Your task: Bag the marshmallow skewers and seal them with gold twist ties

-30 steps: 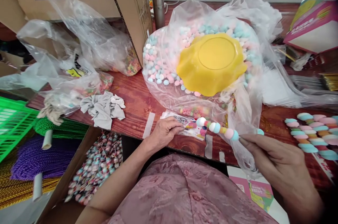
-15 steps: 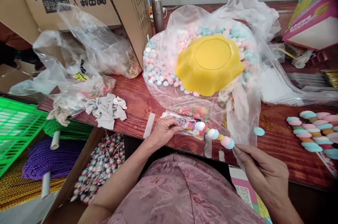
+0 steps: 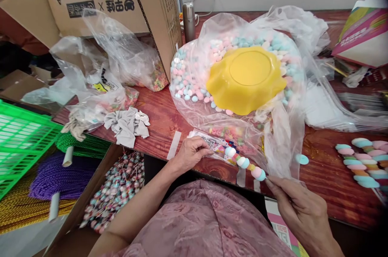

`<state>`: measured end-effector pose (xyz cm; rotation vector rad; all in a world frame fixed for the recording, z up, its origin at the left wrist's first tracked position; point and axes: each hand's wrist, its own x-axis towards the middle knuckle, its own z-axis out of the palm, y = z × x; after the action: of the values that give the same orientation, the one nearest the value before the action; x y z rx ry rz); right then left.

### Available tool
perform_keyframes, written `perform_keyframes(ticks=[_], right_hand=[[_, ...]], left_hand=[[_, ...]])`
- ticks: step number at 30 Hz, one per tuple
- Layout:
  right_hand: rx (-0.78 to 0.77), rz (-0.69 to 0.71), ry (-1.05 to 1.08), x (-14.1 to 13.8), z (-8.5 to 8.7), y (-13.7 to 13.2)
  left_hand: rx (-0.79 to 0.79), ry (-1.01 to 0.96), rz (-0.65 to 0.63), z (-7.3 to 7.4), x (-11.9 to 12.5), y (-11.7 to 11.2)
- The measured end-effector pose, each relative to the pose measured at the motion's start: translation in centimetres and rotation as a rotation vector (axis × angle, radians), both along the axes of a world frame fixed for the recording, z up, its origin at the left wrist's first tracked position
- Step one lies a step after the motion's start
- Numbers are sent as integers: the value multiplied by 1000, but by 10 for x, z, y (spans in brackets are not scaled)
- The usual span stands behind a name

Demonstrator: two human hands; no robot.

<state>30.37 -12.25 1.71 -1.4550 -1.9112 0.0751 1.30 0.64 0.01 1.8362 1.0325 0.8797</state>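
Note:
My right hand (image 3: 295,208) pinches the end of a candy skewer (image 3: 246,164) strung with pastel pink, blue and white sweets. Its tip points into a small printed clear packet (image 3: 216,145), which my left hand (image 3: 190,154) pinches at the table's front edge. One loose blue sweet (image 3: 302,159) lies on the wood to the right. Behind them sits a big clear bag of pastel sweets (image 3: 194,79) with an upturned yellow bowl (image 3: 246,78) on top.
Finished skewers (image 3: 362,160) lie in a row at the right. A cardboard box (image 3: 115,2), crumpled plastic bags (image 3: 100,83) and grey cloth (image 3: 127,125) stand at left. Below the table are a box of wrapped candies (image 3: 117,192), a green crate (image 3: 21,140) and rope coils (image 3: 51,176).
My right hand has pushed the skewer leftward and down, its tip farther into the packet. The blue sweet by my fingertips now lies loose on the table. The view shifted slightly.

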Motion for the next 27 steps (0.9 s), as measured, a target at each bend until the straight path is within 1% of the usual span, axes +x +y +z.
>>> perform_keyframes(ticks=[4, 9, 11, 15, 17, 18, 20, 22, 25, 27], right_hand=[[20, -27, 65, -7, 0, -5], [30, -40, 13, -10, -6, -6], [-1, -70, -13, -7, -9, -6], [-134, -102, 5, 1, -13, -7], [-155, -82, 22, 3, -12, -6], [-140, -67, 12, 2, -11, -5], [-80, -24, -52, 1, -5, -4], [-32, 51, -151, -1, 3, -2], [-6, 167, -254, -2, 14, 1], [31, 181, -264, -3, 16, 3]], left_hand=[[22, 1, -9, -2, -1, 0], [20, 14, -46, -3, -2, 0], [28, 18, -69, -3, -2, 0], [52, 44, -116, -2, -2, -1], [58, 59, -140, -2, -2, -2], [60, 63, -150, -2, -2, -2], [62, 57, -165, -1, -1, -2], [57, 37, -163, -1, -1, -2], [35, -9, -152, 0, 0, -2], [28, -20, -162, 1, 0, -2]])
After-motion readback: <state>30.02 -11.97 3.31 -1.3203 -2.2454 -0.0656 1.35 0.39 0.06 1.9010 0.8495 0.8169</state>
